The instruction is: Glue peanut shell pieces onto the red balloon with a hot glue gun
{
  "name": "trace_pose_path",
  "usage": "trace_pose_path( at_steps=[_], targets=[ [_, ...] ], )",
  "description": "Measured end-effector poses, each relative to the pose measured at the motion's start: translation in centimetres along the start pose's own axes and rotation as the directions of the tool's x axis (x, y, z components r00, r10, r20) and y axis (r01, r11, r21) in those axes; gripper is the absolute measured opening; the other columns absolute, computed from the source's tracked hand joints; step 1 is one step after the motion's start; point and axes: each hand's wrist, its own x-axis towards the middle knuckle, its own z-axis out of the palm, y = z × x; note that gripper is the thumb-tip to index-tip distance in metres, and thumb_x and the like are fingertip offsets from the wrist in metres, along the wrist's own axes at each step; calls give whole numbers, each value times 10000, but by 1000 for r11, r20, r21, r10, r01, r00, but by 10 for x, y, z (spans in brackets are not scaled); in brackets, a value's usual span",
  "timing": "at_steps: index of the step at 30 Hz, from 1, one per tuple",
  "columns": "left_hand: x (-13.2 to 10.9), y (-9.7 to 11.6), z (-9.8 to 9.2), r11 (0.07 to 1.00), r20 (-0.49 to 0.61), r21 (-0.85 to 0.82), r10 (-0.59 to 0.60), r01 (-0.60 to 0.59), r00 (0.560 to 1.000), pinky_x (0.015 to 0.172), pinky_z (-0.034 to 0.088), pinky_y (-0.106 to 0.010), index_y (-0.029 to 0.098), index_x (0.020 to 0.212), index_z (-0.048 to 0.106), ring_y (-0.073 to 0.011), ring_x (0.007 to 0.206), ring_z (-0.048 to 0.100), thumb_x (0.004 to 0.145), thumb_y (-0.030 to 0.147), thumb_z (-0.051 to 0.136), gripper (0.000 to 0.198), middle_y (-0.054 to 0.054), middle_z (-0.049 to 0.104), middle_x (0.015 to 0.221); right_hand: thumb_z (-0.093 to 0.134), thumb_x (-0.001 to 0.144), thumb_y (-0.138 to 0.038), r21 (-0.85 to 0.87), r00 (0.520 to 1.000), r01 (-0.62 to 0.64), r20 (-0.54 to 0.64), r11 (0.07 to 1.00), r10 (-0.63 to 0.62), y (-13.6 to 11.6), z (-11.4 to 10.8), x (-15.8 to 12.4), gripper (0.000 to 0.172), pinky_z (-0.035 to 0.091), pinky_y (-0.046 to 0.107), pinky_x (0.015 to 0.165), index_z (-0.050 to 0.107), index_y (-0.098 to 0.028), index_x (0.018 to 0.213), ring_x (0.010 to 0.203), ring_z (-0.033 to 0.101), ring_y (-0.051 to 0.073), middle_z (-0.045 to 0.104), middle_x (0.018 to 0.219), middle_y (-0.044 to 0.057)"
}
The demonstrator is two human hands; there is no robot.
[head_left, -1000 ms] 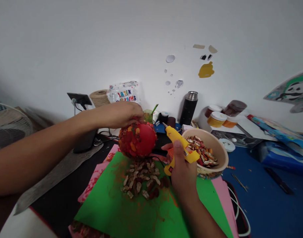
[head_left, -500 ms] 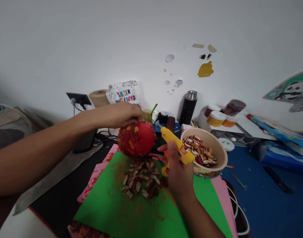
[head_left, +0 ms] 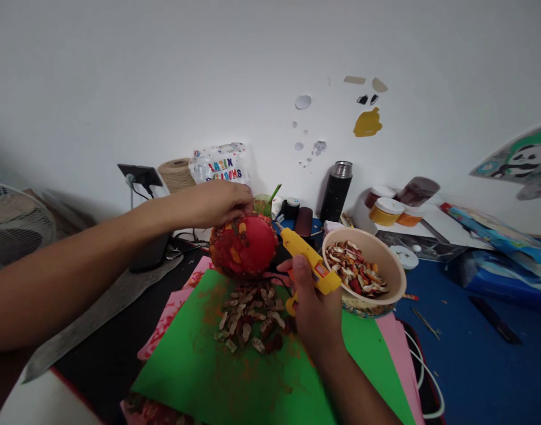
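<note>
My left hand [head_left: 232, 202] is closed at the top of a red balloon [head_left: 258, 243], holding it above a green sheet [head_left: 195, 366]. Red, orange and brown shell pieces cover much of the balloon's left side; its right part is bare and smooth. In my right hand [head_left: 317, 310] is a yellow glue gun [head_left: 306, 251], its nozzle pointing up and left, close to the balloon's right edge. Below the balloon lies a pile of peanut shells [head_left: 253, 316]. A beige bowl [head_left: 397, 274] to the right holds more shells, many painted red and orange.
Behind stand a twine roll [head_left: 176, 175], a bag of latex balloons [head_left: 220, 165] and a black thermos [head_left: 336, 192]. Paint jars [head_left: 386, 211] sit at the back right. Tweezers [head_left: 425, 323] and a black cutter [head_left: 495, 320] lie on the blue surface. A fan [head_left: 13, 224] stands left.
The glue gun in my right hand has shifted slightly left, its nozzle nearer the balloon's edge. My left hand and the balloon have hardly moved.
</note>
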Motion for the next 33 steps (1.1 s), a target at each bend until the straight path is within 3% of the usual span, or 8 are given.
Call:
trace_pose_path(
  at_steps=[4,9,16,22,33],
  targets=[
    [-1,-2,-1,999,27,-28,-23,24,999,788,473,-320,233,1024,772,-211,856,719,987,148,634,166,-55,791,998,766,983,-754,5,1000,-4,29,1000,3,1,0,-1,588,376,279,509,827,-199,797,531,385,131,491,582,-45],
    [-2,-3,-1,1000,-13,-27,11,-12,1000,863,502,-335,236,1023,796,-239,971,730,1006,208,625,175,-68,798,1025,770,984,-744,-20,999,9,39,1000,-8,3,-1,-1,575,384,278,504,832,-202,805,523,403,134,513,570,-41],
    [-5,-5,-5,997,15,-80,10,-9,1000,852,512,-319,241,1058,824,-228,945,732,1051,261,574,251,-65,802,989,769,996,-730,0,996,7,86,1000,-7,1,1,-1,556,452,273,516,874,-197,881,551,527,151,666,654,9],
    [-10,-8,-7,991,-1,-124,-41,41,999,887,517,-312,247,1146,839,-228,1003,750,1041,292,588,276,-70,821,1095,780,1023,-657,5,990,25,138,1000,-26,-1,-1,-1,478,602,327,723,857,-212,865,773,752,227,818,826,75],
    [-12,-13,0,980,7,-177,-90,90,996,818,506,-299,251,1135,832,-213,924,777,1045,287,615,238,-54,860,1060,723,1069,-672,-31,985,58,166,998,-52,5,-2,-2,498,620,343,796,864,-223,906,834,783,235,838,887,79]
  ],
)
